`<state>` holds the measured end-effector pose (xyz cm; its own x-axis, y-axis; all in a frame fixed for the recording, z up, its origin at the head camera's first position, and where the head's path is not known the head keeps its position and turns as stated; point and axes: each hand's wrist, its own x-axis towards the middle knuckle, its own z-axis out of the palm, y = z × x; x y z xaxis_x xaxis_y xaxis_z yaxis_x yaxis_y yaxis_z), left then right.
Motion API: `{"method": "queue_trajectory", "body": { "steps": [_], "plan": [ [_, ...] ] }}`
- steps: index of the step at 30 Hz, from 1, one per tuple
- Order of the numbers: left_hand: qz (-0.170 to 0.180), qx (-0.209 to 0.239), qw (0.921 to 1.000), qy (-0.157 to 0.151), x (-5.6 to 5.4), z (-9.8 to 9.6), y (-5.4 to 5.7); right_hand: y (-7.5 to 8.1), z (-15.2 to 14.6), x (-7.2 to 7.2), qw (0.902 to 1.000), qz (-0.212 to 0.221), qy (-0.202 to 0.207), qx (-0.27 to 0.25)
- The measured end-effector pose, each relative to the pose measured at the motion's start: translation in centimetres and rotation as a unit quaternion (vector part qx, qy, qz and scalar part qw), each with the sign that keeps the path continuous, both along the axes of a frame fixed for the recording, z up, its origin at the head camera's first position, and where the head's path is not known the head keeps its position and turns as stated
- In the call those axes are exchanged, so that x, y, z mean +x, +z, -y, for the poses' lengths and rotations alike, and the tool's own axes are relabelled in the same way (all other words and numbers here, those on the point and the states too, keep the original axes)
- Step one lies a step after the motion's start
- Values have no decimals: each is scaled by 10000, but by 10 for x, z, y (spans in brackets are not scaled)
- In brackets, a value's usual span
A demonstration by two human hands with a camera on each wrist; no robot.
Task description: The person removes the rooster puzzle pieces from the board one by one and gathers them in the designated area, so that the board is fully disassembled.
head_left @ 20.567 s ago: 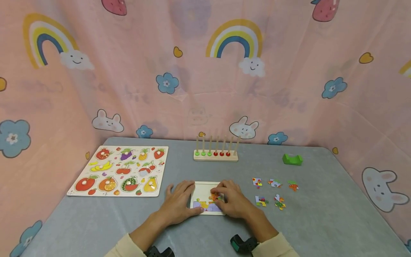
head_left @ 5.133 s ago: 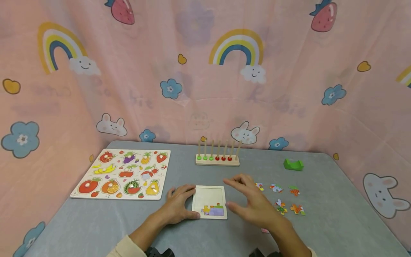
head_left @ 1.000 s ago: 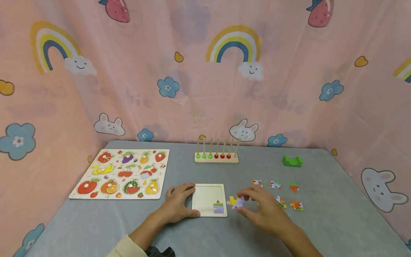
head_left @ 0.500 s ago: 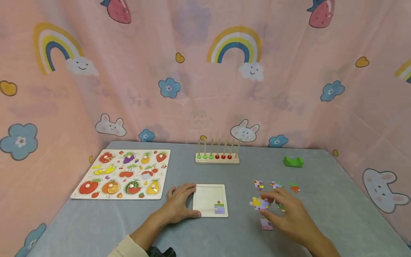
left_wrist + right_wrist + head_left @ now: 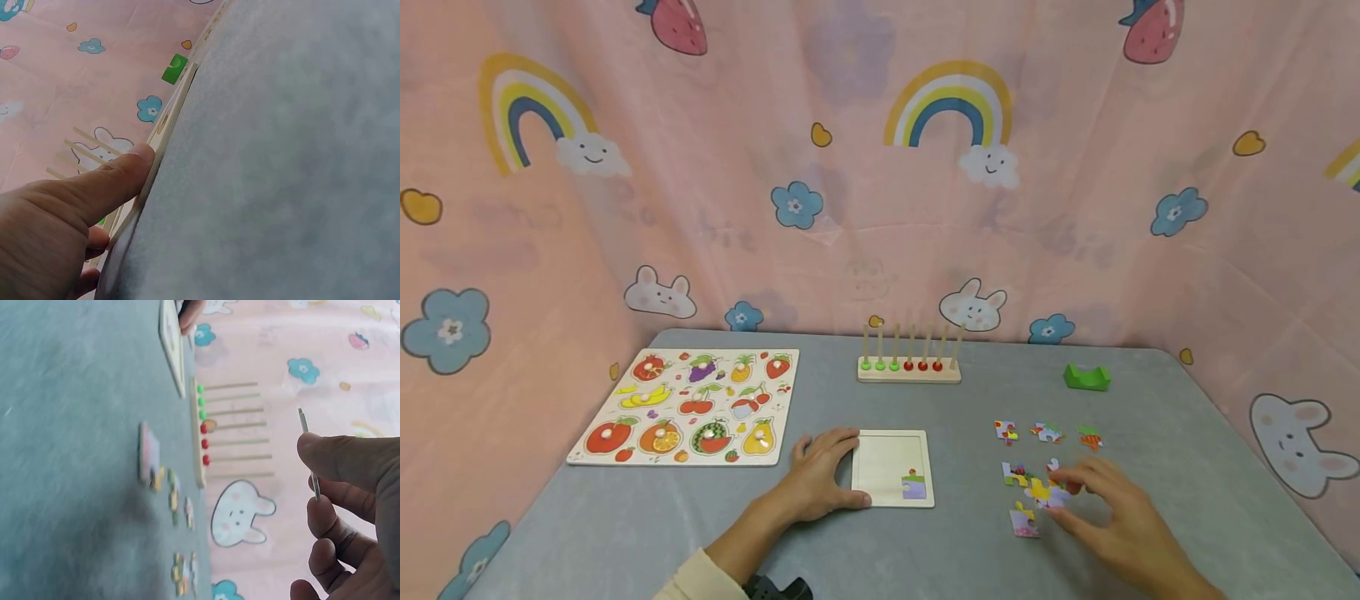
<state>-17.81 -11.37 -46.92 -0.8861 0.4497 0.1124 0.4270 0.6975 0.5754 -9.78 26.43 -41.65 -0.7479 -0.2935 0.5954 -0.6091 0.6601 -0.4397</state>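
My left hand (image 5: 822, 477) holds the left side of a small wooden puzzle tray (image 5: 880, 458), thumb at its near corner. In the left wrist view the thumb (image 5: 119, 178) lies against the tray's edge. One purple and green jigsaw piece (image 5: 913, 487) sits in the tray's near right corner. My right hand (image 5: 1120, 517) pinches a yellow and purple jigsaw piece (image 5: 1045, 493) between thumb and fingers, over the loose pieces. The right wrist view shows that held piece (image 5: 314, 478) edge-on, raised off the table. It partly hides the loose pieces behind it.
Several loose jigsaw pieces lie to the tray's right, among them a pink and yellow one (image 5: 1023, 522) and an orange one (image 5: 1090, 438). A fruit board (image 5: 681, 404) lies at left. A bead peg rack (image 5: 908, 375) and a green block (image 5: 1087, 378) stand farther back.
Pieces have left the tray over the earlier frames, leaving one. During the last second my right hand carried the yellow and purple piece rightward from the tray's side. My left hand stays put.
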Motion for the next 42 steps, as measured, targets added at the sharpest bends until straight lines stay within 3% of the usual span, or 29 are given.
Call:
{"method": "queue_trajectory", "body": {
  "steps": [4,10,16,32,42],
  "plan": [
    [15,-1,10000,3,0,0,0,-7,-11,4,9988,310,-356,149],
    [19,4,10000,-13,0,0,1,-18,-24,6,9980,359,-471,226],
    [-16,31,10000,-12,0,0,1,-27,-32,6,9918,885,-858,343],
    [-36,79,10000,-28,0,0,1,-50,-46,2,9854,1376,-856,522],
    [4,108,9999,-30,2,0,2,-55,-49,1,9876,1287,-733,528]
  ]
}}
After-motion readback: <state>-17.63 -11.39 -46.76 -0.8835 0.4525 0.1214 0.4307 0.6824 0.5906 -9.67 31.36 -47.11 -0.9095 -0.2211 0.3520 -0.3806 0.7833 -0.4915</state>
